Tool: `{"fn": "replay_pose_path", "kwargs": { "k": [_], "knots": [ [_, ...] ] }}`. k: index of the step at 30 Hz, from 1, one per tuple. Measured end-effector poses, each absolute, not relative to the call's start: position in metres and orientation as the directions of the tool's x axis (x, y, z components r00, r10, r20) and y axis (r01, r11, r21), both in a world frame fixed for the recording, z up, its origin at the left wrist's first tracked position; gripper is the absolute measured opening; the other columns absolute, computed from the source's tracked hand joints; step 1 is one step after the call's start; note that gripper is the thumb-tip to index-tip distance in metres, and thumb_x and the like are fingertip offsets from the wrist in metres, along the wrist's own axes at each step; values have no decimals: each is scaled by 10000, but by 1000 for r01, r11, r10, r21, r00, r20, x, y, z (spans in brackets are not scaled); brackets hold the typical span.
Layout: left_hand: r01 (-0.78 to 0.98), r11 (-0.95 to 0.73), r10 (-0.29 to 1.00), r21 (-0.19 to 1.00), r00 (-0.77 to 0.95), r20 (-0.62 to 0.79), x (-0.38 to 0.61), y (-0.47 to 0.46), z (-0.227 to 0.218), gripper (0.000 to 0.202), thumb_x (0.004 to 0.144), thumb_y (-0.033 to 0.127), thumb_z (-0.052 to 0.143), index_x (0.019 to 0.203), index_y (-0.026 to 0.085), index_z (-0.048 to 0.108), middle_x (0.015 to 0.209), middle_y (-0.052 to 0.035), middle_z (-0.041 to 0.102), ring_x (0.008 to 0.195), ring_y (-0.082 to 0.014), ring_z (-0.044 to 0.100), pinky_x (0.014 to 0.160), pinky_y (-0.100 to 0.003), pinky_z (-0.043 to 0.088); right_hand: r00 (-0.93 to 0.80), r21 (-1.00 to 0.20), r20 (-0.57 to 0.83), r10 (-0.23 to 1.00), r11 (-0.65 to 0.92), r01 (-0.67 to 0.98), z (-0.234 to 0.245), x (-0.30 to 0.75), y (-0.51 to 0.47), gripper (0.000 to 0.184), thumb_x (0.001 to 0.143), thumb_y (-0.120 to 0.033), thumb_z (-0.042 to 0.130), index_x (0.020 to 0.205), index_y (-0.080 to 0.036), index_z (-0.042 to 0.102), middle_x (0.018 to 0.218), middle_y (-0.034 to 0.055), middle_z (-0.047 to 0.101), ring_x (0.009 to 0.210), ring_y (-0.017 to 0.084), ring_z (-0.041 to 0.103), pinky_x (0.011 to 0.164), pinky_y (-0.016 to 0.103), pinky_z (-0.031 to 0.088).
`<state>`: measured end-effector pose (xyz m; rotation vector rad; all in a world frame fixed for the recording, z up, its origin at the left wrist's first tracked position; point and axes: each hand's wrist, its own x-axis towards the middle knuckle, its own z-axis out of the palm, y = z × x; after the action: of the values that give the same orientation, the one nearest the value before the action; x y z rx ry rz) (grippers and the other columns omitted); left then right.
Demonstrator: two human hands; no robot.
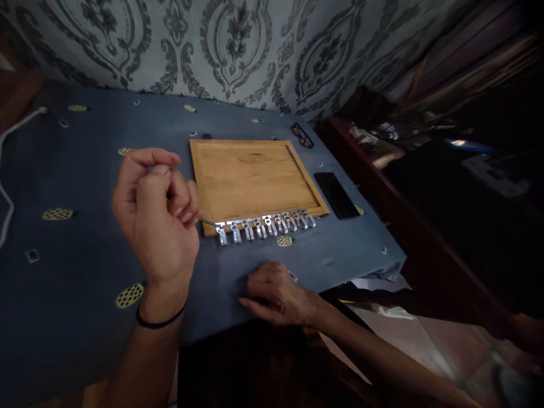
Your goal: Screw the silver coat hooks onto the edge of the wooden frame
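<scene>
My left hand (159, 212), with a black band at the wrist, is closed with its fingers curled inward. From its lower right side comes a thin dark shaft (208, 222), which looks like a screwdriver; the handle is hidden in the fist. Its tip meets the left end of a silver hook rail (267, 222) with several hooks. This rail runs along the near edge of a framed wooden board (250, 178) lying on the table. Nearer to me, my right hand (276, 292) rests near the table's front edge, fingers curled under, apart from board and rail; nothing shows in it.
A black phone (336, 195) lies right of the board, with eyeglasses (302, 135) behind it. The blue patterned cloth (85, 249) covers the table. A white cable (6, 195) runs along the left. Dark furniture (425, 238) stands at right; a patterned curtain (238, 45) hangs behind.
</scene>
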<state>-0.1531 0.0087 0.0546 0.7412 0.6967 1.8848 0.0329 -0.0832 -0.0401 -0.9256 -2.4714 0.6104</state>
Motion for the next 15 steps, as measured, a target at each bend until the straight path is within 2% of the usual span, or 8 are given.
{"fn": "replay_pose_path", "kwargs": {
  "k": [8, 12, 15],
  "knots": [
    [-533, -387, 909, 753, -359, 213, -146, 6, 56, 211, 795, 45, 492, 673, 185, 593, 412, 88, 257, 359, -61, 135, 346, -187, 164, -711, -581, 256, 655, 692, 428, -35, 33, -81, 418, 1022, -361, 487, 642, -193, 527, 569, -32, 520, 533, 103, 460, 565, 279, 338],
    [-497, -401, 906, 769, -336, 255, -142, 4, 57, 221, 798, 40, 480, 683, 182, 604, 407, 91, 266, 356, -55, 132, 345, -185, 181, -716, -534, 398, 574, 779, 329, -8, 24, -77, 438, 1024, -344, 478, 615, -196, 534, 548, -37, 496, 523, 103, 444, 538, 289, 321],
    [-445, -457, 876, 770, -377, 301, -139, 3, 56, 213, 752, 16, 463, 706, 180, 592, 412, 99, 289, 361, -52, 119, 349, -183, 166, -761, -551, 381, 526, 790, 270, 22, 20, -84, 431, 1025, -384, 469, 652, -204, 587, 550, -39, 477, 541, 100, 477, 570, 271, 383]
  ]
}}
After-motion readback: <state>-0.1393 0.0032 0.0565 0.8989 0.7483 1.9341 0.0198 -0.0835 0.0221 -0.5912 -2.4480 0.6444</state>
